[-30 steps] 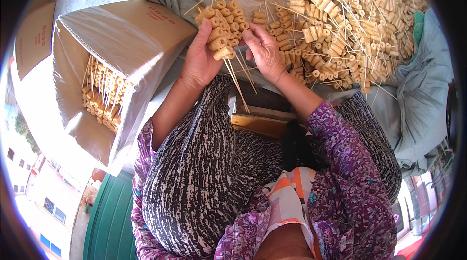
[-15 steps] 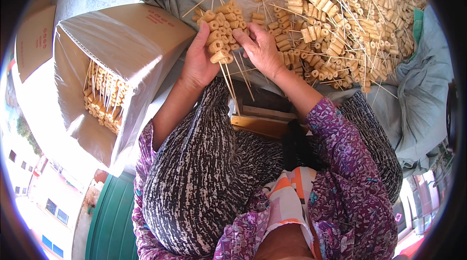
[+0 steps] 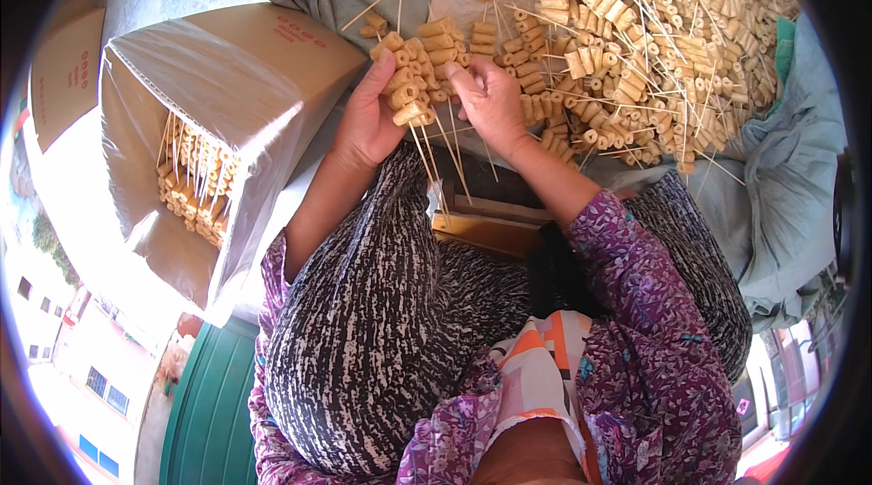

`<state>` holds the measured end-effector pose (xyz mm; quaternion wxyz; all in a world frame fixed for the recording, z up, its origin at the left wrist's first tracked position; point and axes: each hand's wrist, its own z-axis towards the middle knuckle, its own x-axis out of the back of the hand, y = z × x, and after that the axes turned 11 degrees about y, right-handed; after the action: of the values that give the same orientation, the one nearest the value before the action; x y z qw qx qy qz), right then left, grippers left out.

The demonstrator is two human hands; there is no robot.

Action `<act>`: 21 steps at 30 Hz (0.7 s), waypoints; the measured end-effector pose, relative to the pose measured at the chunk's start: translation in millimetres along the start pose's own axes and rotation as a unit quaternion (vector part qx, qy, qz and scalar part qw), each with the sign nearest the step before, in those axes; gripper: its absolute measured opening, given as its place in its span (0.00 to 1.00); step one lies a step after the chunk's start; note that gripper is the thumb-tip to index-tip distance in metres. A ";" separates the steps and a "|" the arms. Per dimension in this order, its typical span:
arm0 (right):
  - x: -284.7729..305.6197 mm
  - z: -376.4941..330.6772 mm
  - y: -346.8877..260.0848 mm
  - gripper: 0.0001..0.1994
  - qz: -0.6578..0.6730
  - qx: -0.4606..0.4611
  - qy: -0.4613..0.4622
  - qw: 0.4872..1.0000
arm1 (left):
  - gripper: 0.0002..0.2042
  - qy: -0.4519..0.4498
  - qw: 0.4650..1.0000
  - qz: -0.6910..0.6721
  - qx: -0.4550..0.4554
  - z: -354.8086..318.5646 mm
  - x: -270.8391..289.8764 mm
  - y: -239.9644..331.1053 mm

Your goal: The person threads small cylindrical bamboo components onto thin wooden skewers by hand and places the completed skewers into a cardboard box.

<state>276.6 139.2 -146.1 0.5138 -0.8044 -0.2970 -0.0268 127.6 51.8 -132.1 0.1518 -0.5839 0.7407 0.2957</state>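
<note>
Carton (image 3: 250, 54) blocks left, skewers (image 3: 629, 85) right; lap (image 3: 363, 331) is open.

Top (image 3: 654, 349): purple, pale leafy floral print, teal flecks. Sleeves (image 3: 610, 232) end around the forearms. Underlayer (image 3: 538, 362): white, orange, greyish blocks. Bottoms (image 3: 363, 321): loose, black with whitish vertical streaks. Left hand (image 3: 365, 117), right hand (image 3: 491, 103): bare.

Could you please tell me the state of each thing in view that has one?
Skewer bunch: held, bundled
Left hand: closed around the bunch
Right hand: fingers at the bunch's side
Cardboard box: open, partly filled
Skewer pile: loosely heaped
Grey cloth: rumpled
</note>
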 end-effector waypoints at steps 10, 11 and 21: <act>7.9 1.9 -8.4 0.17 0.065 -0.069 -0.033 0.995 | 0.20 0.030 0.996 -0.001 -0.081 3.5 0.8 4.9; 7.8 1.2 -7.0 0.19 0.050 -0.056 -0.030 0.997 | 0.20 0.027 0.996 -0.007 -0.088 2.9 -1.7 4.9; -7.1 -7.4 1.0 0.22 -0.052 0.034 -0.008 0.998 | 0.23 0.026 0.996 0.013 -0.083 -0.7 -9.8 3.1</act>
<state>273.3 129.5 -146.0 0.5360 -0.7703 -0.3435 -0.0370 127.4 59.4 -125.2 0.0800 -0.5923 0.7246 0.3431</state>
